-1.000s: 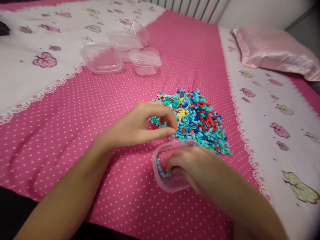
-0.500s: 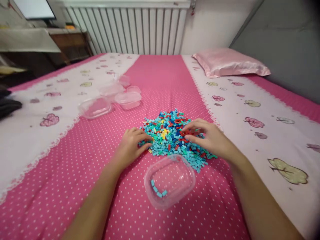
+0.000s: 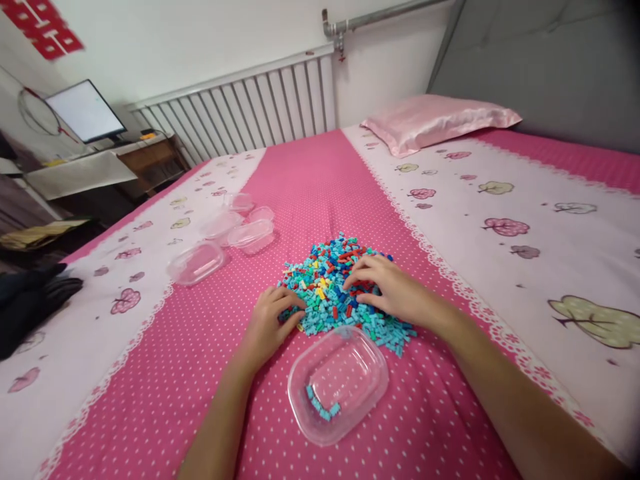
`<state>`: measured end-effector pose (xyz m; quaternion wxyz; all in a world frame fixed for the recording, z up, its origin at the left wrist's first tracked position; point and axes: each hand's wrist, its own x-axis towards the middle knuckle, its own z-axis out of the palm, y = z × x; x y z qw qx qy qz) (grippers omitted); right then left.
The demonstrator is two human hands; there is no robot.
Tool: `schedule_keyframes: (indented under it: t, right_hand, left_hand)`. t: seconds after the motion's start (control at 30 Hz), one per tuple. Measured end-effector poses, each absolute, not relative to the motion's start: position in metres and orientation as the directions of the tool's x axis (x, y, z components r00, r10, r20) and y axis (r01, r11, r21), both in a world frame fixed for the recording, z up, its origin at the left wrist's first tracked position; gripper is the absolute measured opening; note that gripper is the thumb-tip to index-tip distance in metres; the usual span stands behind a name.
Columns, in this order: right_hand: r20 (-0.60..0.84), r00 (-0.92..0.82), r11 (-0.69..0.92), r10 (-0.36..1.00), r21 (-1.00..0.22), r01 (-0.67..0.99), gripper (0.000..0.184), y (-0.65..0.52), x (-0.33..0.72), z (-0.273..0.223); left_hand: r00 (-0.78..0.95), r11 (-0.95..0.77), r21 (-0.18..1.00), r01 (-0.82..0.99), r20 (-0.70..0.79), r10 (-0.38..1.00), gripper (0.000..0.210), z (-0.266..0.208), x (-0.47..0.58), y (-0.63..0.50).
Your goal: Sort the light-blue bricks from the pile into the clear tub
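A heap of small toy building bricks [image 3: 320, 280], mostly light blue with some green, red, dark blue and yellow, lies on the pink bedspread. My left hand [image 3: 275, 313] rests at the heap's left edge, fingers curved and apart, with no brick visible in them. Over the right part of the heap, my right hand [image 3: 385, 287] has its thumb and fingers apart among red and dark blue bricks. Just in front of the heap is a clear plastic container [image 3: 345, 383]. Several light blue bricks [image 3: 323, 405] sit in a curved row inside it.
More clear containers [image 3: 200, 263] stand grouped farther off to the left. A pink pillow [image 3: 440, 123] lies at the far right by the grey headboard [image 3: 540, 73]. Dark cloth [image 3: 35, 300] is at the left edge. A radiator [image 3: 250, 100] lines the wall.
The camera view has tilted and shifted. My right hand has moved slightly left over the heap and its fingers sit lower among the bricks. My left hand stays at the heap's left edge.
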<state>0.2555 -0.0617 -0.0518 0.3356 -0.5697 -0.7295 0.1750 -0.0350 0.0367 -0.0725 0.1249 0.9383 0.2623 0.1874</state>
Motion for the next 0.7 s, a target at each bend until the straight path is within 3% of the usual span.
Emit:
schedule_keyframes:
  t: [0.3, 0.43, 0.57, 0.7]
  right_hand:
    - [0.282, -0.052, 0.223, 0.958, -0.620, 0.752, 0.026, -0.063, 0.271, -0.040]
    - [0.249, -0.080, 0.220, 0.965, -0.607, 0.763, 0.012, -0.067, 0.271, -0.040]
    - [0.232, -0.124, 0.238, 0.965, -0.568, 0.788, 0.039, -0.068, 0.259, -0.043]
    - [0.237, -0.145, 0.252, 0.961, -0.521, 0.816, 0.038, -0.067, 0.247, -0.048]
  left_hand:
    - [0.728, -0.784, 0.412, 0.464, 0.328, 0.603, 0.037, -0.071, -0.037, 0.040]
    - [0.727, -0.782, 0.418, 0.461, 0.327, 0.603, 0.037, -0.070, -0.037, 0.039]
    - [0.790, -0.826, 0.373, 0.422, 0.296, 0.537, 0.037, -0.069, -0.035, 0.039]
    - [0.823, -0.856, 0.335, 0.394, 0.287, 0.491, 0.037, -0.071, -0.032, 0.039]
